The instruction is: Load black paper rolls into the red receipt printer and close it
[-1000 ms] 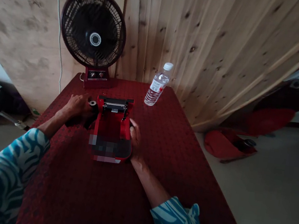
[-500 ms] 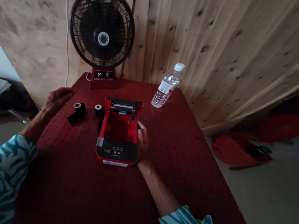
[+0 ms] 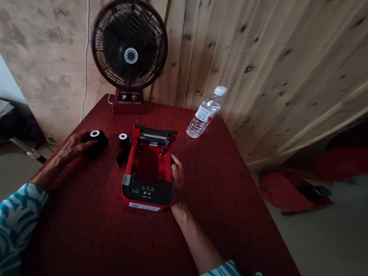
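Observation:
A small red and black printer [image 3: 148, 189] sits on the table, its lid raised and its red inner bay exposed. My right hand [image 3: 179, 183] grips the printer's right side, fingers curled along the wall. To the left, my left hand [image 3: 77, 145] has its fingertips closed on the side of a black roll with a white core [image 3: 100, 140]. A second black roll with a white core [image 3: 123, 140] stands between that one and the printer, a loose strip hanging toward me. The undersides of my left fingers are hidden.
A dark red fan [image 3: 130, 49] stands at the table's back left, near a white cable [image 3: 87, 40]. A clear water bottle [image 3: 204, 115] stands at the back right. Behind them rises a wooden wall [image 3: 213, 36]. A red chair [image 3: 276, 188] is on the floor at right.
My left hand has come down and to the right, from above the table's left edge onto the black roll. My right hand stays on the printer. The view has shifted slightly.

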Motion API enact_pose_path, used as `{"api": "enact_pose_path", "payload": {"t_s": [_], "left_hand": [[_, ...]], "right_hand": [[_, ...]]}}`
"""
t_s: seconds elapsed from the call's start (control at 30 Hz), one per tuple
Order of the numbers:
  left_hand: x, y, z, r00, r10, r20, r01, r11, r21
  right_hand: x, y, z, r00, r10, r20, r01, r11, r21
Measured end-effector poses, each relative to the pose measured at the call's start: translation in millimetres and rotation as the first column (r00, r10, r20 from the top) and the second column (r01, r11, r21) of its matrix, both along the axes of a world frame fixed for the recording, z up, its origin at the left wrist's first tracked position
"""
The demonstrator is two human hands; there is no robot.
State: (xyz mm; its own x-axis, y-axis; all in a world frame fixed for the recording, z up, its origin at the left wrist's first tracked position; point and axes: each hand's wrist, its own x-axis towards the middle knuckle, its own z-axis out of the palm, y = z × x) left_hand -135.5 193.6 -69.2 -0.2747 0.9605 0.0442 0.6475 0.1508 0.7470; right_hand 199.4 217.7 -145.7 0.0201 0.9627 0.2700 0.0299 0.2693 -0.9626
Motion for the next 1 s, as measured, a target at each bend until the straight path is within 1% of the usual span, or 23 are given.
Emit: {"api": "enact_pose_path", "payload": {"t_s": [0.07,0.1,0.17,0.23,0.27,0.3,0.33,0.37,0.4,0.43,0.47,0.5,0.53,0.6,0.67,0.77,0.83,0.9,1.0], "left_hand": [[2.1,-11.8,14.5,0.995,-0.017,0.100,0.016,1.000,0.013],[4.0,-19.0,22.8,0.985,-0.028,0.170,0.027,1.000,0.009],[11.5,-33.9,40.7,0.965,-0.052,0.257,0.060,0.998,-0.020],[26.7,-46.3,58.5,0.933,-0.111,0.342,0.132,0.991,-0.037],[37.6,-50.3,66.8,0.917,-0.161,0.365,0.188,0.981,-0.041],[50.6,-52.3,74.3,0.905,-0.217,0.367,0.247,0.968,-0.035],[65.2,-52.1,80.9,0.889,-0.295,0.351,0.331,0.943,-0.045],[80.6,-49.9,86.2,0.869,-0.379,0.319,0.420,0.905,-0.069],[96.0,-45.6,90.1,0.857,-0.452,0.248,0.480,0.875,-0.064],[110.8,-39.8,92.3,0.822,-0.548,0.157,0.566,0.817,-0.110],[124.2,-33.1,92.8,0.794,-0.606,0.039,0.606,0.785,-0.132],[135.7,-25.9,91.8,0.768,-0.636,-0.071,0.620,0.767,-0.163],[145.2,-18.8,89.6,0.738,-0.651,-0.180,0.620,0.758,-0.203],[158.5,-6.3,83.6,0.671,-0.647,-0.361,0.588,0.762,-0.272],[166.4,3.0,78.3,0.580,-0.660,-0.478,0.573,0.747,-0.336],[174.6,13.0,73.7,0.465,-0.693,-0.551,0.556,0.713,-0.428],[179.6,18.7,70.8,0.423,-0.714,-0.558,0.530,0.695,-0.487],[183.6,23.9,66.2,0.404,-0.731,-0.550,0.521,0.678,-0.518],[185.1,30.1,58.4,0.410,-0.735,-0.541,0.535,0.674,-0.509]], "right_hand": [[-0.8,-0.2,0.2,1.000,-0.005,-0.003,0.005,1.000,0.004],[-1.4,-0.2,0.3,1.000,-0.007,-0.011,0.007,1.000,0.007],[-2.5,-0.2,0.4,0.999,0.005,-0.035,-0.004,1.000,0.023],[-3.7,0.3,0.3,0.998,0.026,-0.066,-0.024,0.999,0.040],[-4.2,0.5,0.4,0.996,0.033,-0.079,-0.030,0.998,0.046],[-4.7,0.6,0.6,0.995,0.037,-0.088,-0.033,0.998,0.050],[-5.1,0.5,1.0,0.995,0.031,-0.098,-0.027,0.998,0.048],[-5.4,0.3,1.7,0.994,0.025,-0.105,-0.021,0.999,0.043],[-5.5,-0.2,2.6,0.994,0.022,-0.109,-0.018,0.999,0.036],[-5.4,-0.8,3.8,0.993,0.022,-0.112,-0.019,0.999,0.029],[-5.2,-1.4,5.1,0.993,0.024,-0.115,-0.021,0.999,0.024],[-4.8,-2.0,6.4,0.993,0.028,-0.116,-0.026,0.999,0.023],[-4.3,-2.4,7.6,0.993,0.037,-0.115,-0.034,0.999,0.025],[-3.2,-2.7,9.0,0.993,0.050,-0.108,-0.047,0.998,0.036],[-2.3,-2.1,8.9,0.993,0.056,-0.104,-0.051,0.997,0.050],[-2.2,-0.6,6.8,0.993,0.043,-0.109,-0.036,0.997,0.065],[-2.5,0.1,5.7,0.993,0.044,-0.112,-0.037,0.997,0.068],[-2.8,0.4,5.6,0.992,0.052,-0.114,-0.044,0.997,0.069],[-2.8,0.2,6.9,0.991,0.059,-0.116,-0.050,0.996,0.074]]}}
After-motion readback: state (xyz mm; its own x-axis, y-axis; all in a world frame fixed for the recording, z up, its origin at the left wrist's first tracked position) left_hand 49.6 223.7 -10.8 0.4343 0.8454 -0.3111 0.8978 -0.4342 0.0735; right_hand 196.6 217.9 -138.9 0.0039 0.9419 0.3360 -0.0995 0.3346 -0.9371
